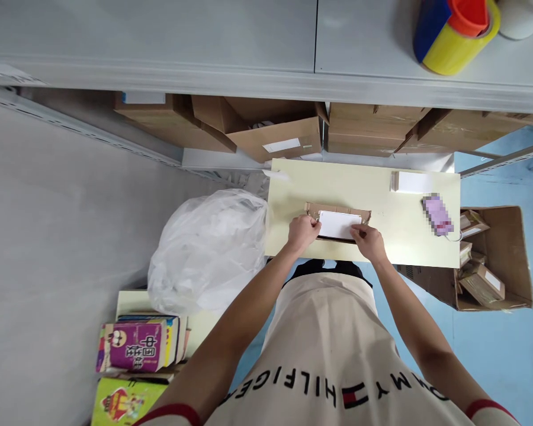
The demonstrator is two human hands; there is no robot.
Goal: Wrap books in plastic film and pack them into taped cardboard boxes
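A small brown cardboard parcel (pixel 337 211) with a white label (pixel 339 225) on top lies on the pale yellow table (pixel 359 186), near its front edge. My left hand (pixel 302 232) is closed at the left end of the label, fingers pinched on its edge. My right hand (pixel 368 241) is closed at the label's right end, pressing on the parcel. Both arms reach forward from my cream shirt.
A white slip (pixel 411 181) and a pink item (pixel 437 214) lie on the table's right side. An open carton of small parcels (pixel 493 260) stands to the right, a white plastic bag (pixel 208 251) to the left, books (pixel 137 346) below it. Cardboard boxes (pixel 270 133) sit under the shelf, tape rolls (pixel 457 32) on it.
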